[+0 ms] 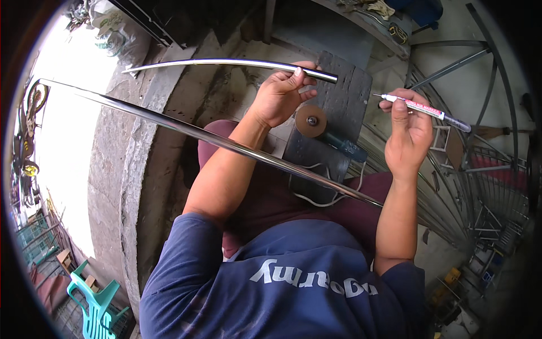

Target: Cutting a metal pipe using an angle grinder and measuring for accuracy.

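Left hand (280, 97) half-curled, pinching a shiny metal tube (226, 62) near its end, right hand (411, 130) curled around a marker (420, 107), disc grinder (311, 116) on dark desk (351, 99)

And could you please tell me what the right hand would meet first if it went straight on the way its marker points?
Led by the marker, the right hand would probably first meet the right end of the upper metal tube in the left hand, though depth is unclear.
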The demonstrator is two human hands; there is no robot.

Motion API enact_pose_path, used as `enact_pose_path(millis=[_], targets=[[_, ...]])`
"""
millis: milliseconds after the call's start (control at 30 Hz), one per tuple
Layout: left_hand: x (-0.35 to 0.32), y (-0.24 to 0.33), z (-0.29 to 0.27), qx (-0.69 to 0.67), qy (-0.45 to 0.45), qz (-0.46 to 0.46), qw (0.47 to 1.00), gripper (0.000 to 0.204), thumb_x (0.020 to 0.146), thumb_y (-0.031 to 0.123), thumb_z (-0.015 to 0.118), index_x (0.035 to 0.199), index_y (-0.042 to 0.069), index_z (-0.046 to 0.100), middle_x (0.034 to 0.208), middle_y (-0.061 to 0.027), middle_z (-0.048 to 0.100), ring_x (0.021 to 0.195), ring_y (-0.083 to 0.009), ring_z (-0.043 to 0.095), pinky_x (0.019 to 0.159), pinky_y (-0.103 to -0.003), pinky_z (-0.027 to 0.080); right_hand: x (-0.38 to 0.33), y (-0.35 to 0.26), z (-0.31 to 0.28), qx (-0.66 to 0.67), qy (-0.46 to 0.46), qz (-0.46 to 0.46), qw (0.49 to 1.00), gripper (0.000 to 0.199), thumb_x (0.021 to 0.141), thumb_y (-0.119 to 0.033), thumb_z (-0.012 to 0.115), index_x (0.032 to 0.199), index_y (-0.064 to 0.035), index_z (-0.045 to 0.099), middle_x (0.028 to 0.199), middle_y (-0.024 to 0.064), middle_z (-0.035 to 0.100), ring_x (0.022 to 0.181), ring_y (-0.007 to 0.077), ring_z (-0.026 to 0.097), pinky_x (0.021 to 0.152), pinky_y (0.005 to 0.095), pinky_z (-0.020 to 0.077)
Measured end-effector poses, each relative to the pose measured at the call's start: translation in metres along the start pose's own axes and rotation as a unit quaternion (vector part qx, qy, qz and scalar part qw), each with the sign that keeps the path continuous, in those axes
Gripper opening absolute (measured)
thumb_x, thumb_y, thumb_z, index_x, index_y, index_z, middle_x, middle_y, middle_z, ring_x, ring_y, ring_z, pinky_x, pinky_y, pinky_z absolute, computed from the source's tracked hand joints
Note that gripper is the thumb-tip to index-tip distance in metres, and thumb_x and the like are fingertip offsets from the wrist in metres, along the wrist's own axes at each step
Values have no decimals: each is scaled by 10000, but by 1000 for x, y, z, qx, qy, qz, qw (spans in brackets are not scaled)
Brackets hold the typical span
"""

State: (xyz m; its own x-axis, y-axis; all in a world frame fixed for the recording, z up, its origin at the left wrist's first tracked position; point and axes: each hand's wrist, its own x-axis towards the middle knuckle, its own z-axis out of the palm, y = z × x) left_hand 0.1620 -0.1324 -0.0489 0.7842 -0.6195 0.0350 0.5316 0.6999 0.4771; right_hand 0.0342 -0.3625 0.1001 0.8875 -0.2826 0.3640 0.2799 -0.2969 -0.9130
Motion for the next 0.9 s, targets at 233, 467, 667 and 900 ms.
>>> enact_pose_path(millis=[233,467,667,900], targets=[[2,-1,12,100,124,-4,987,313,1103,352,777,1256,78,797,954,11,714,1010,-137,639,1018,-384,496,12,9,49,41,-1,-27,999,200,1096,-58,765,1251,30,672,1150,85,762,958,118,711,885,278,591],[2,-4,14,103,152,30,983,258,1036,266,876,1087,21,811,965,-13,753,886,-128,647,890,-297,555,9,25,65,-47,-30,-27,998,214,1084,-22,773,1264,26,667,1178,109,796,954,95,690,860,260,574],[1,-4,14,114,154,25,981,279,1029,270,883,1094,9,808,981,-29,763,895,-137,663,892,-315,567,8,21,62,-91,-19,-31,995,189,1086,-1,759,1257,15,680,1154,99,801,928,80,683,839,250,570],[0,-7,11,78,116,16,990,277,1078,179,807,1270,-18,777,1115,-112,814,1070,-240,796,984,-360,630,12,17,55,-19,13,-37,999,160,1081,-27,774,1210,23,693,1060,61,793,863,64,692,764,222,562]])
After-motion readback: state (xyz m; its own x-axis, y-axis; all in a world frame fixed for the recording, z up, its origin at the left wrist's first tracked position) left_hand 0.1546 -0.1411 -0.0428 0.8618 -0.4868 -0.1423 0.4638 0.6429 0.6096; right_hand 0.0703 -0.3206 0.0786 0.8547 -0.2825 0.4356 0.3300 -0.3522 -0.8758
